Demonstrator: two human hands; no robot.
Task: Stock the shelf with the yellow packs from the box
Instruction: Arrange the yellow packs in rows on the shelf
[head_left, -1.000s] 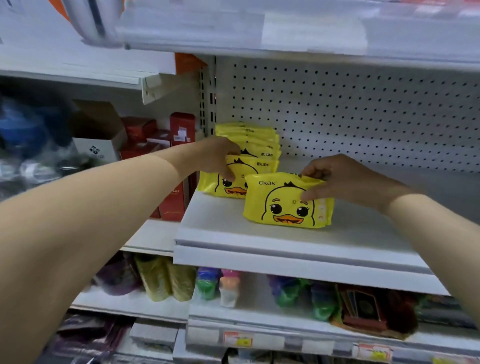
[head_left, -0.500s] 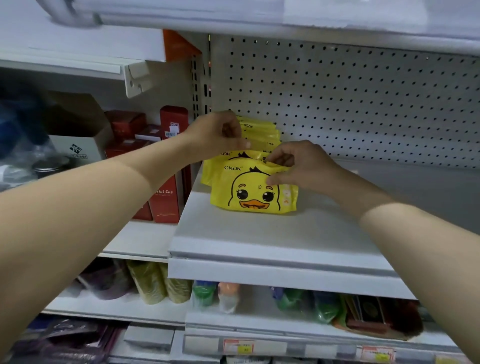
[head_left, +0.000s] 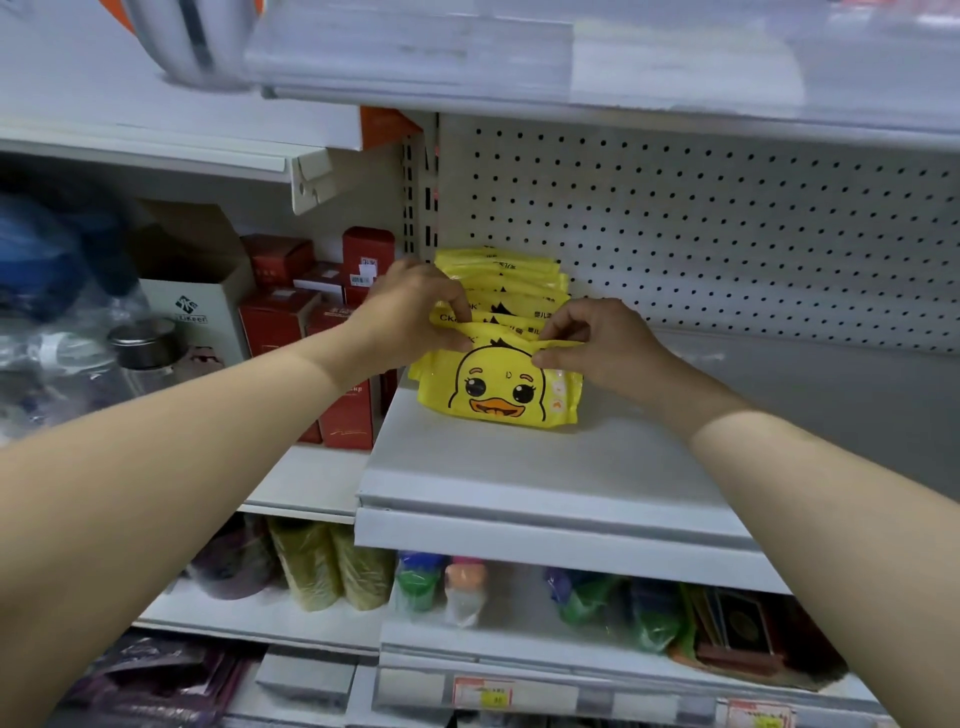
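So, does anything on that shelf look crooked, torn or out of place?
Nothing really stands out. The yellow packs stand in one tidy row at the left end of the shelf, the front pack upright, its duck face outward. The left hand and right hand pinch its top edge; no tear shows.

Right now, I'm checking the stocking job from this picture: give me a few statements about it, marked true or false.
1. The front pack stands upright on the shelf. True.
2. The right hand pinches its top edge. True.
3. The left hand hangs idle. False: it grips the yellow packs at their tops.
4. Red boxes stand right of the packs. False: they stand to the left.
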